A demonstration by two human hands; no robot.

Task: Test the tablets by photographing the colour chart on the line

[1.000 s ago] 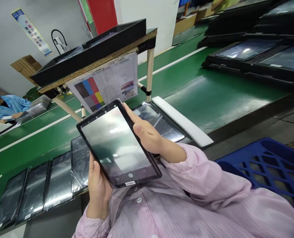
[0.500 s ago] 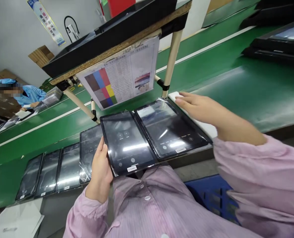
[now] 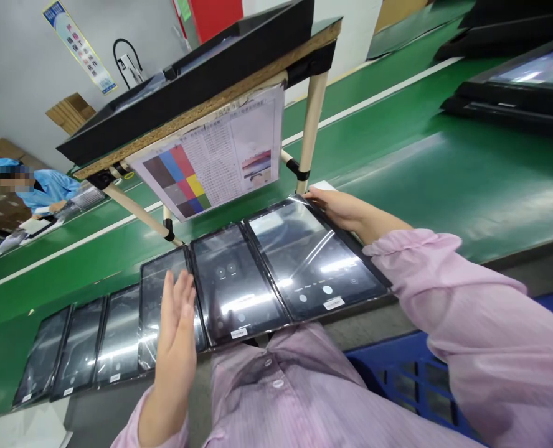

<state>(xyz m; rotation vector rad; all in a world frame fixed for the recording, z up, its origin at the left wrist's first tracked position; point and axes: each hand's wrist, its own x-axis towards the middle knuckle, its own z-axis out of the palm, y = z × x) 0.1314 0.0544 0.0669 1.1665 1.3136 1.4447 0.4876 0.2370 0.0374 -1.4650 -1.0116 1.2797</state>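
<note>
Tablets with dark glossy screens, thin film and small white labels lie side by side along the near edge of the green bench. My right hand [image 3: 339, 208] is at the upper right side of the rightmost tablet [image 3: 316, 255], its fingers bent against the edge and partly hidden. Touching that tablet on its left is another tablet [image 3: 239, 283] with faint round icons on its screen. My left hand [image 3: 178, 330] holds nothing; its fingers are stretched upward in front of a third tablet [image 3: 157, 274], partly covering it.
Several more tablets [image 3: 120, 333] line the bench to the left. A raised stand [image 3: 202, 93] with a colour-chart sheet [image 3: 206, 155] is behind the row. Black trays [image 3: 514, 99] are at far right. A blue crate [image 3: 411, 367] is below. A co-worker [image 3: 47, 190] sits far left.
My left hand has let go of the middle tablet's left edge and moved left with fingers straight. My right hand has come down from above a white block to the rightmost tablet's edge.
</note>
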